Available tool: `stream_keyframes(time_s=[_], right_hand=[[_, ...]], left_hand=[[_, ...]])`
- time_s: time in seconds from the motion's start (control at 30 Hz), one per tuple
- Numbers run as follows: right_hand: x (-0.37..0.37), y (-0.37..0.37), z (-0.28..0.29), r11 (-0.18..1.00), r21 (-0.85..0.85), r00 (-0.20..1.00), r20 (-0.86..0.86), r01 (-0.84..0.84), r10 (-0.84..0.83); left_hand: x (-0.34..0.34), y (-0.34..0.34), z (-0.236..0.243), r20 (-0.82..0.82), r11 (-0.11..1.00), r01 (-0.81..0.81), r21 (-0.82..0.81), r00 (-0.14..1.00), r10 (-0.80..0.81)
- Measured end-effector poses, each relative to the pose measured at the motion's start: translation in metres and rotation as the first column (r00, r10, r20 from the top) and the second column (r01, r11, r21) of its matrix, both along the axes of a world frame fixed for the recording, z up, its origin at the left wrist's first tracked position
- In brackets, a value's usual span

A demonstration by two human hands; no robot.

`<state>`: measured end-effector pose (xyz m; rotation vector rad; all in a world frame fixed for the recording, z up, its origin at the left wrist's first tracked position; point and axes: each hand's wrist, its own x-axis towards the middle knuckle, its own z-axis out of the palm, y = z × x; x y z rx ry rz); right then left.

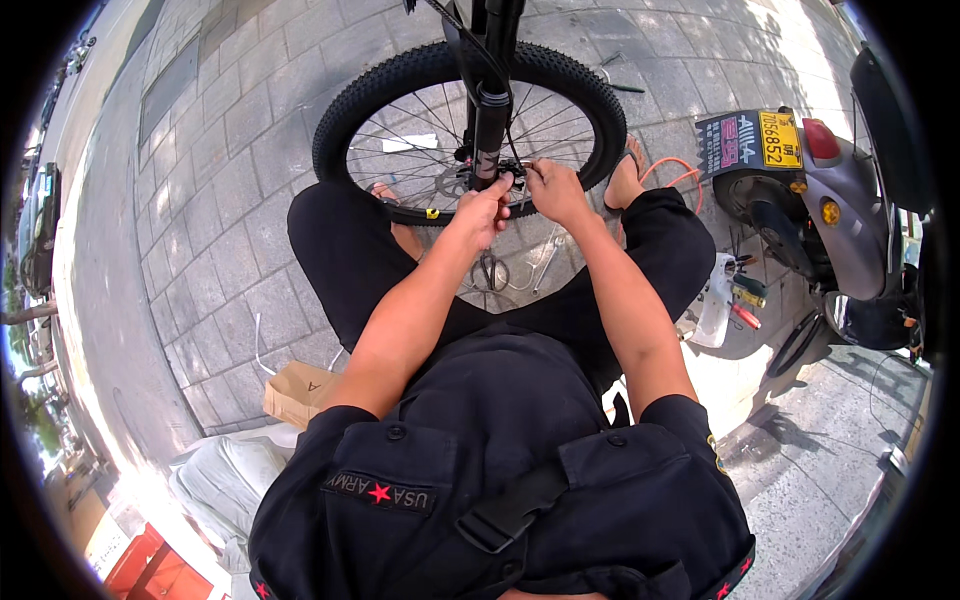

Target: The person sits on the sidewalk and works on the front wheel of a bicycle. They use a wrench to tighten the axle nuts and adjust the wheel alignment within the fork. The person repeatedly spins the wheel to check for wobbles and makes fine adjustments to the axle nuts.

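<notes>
A bicycle's front wheel with a knobbly black tire [345, 118] stands in front of me, between my knees. Its black suspension fork [490, 125] comes down from the top edge. My left hand [480, 218] is closed around the lower end of the fork leg, thumb pointing up along it. Beside that leg sits a small black disc brake caliper [513, 170], with the brake rotor [450, 182] to its left among the spokes. At the caliper's right side my right hand [556, 190] is closed in a pinch; what its fingertips hold is too small to make out.
A silver scooter [850, 210] stands close on the right. An orange hose [675, 162] lies by my right foot, and a white tray [713, 305] with screwdrivers near my right knee. Scissors [490, 270] lie between my legs. A brown paper bag [295, 393] is at left.
</notes>
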<state>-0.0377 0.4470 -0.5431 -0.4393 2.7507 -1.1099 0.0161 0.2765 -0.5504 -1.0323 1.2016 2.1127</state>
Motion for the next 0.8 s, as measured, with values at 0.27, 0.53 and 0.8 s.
stream_keyframes(time_s=[0.27,0.53,0.8], right_hand=[[0.015,-0.002,-0.008,0.991,-0.076,0.989,-0.086,0.111,-0.117],[0.009,0.007,-0.002,0.990,-0.130,0.997,0.062,0.061,-0.053],[0.003,0.015,-0.010,0.972,-0.225,0.983,0.182,0.062,-0.021]], left_hand=[[0.002,-0.011,0.007,0.058,0.981,0.192,-0.025,0.980,-0.190],[0.016,-0.013,-0.014,0.099,0.982,0.134,-0.131,0.988,-0.121],[0.032,0.006,-0.031,-0.069,0.686,0.256,-0.681,0.910,-0.408]])
